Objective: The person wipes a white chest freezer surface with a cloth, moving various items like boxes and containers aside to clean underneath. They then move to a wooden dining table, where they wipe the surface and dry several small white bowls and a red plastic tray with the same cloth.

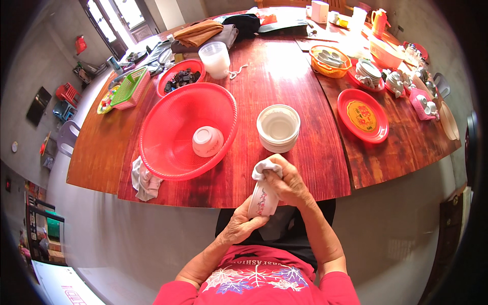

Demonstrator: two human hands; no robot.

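Tilted on its side over the table's near edge is a white bowl (264, 200) with a red flower pattern. My left hand (241, 224) grips it from the lower left, thumb along its side. A white cloth (266, 168) is bunched in my right hand (290, 182), which presses it against the bowl's upper part. Just beyond my hands stands a stack of white bowls (278, 127). To the left, a large red plastic basket (152, 133) leans toward me, with one white bowl (207, 141) upside down inside it.
A crumpled pale cloth (145, 182) hangs at the table's front edge. Behind the basket are a red bowl of dark pieces (182, 79) and a translucent tub (215, 60). Rightward lie a red tray (363, 116), an orange basket of spoons (330, 61) and stacked dishes (368, 72).
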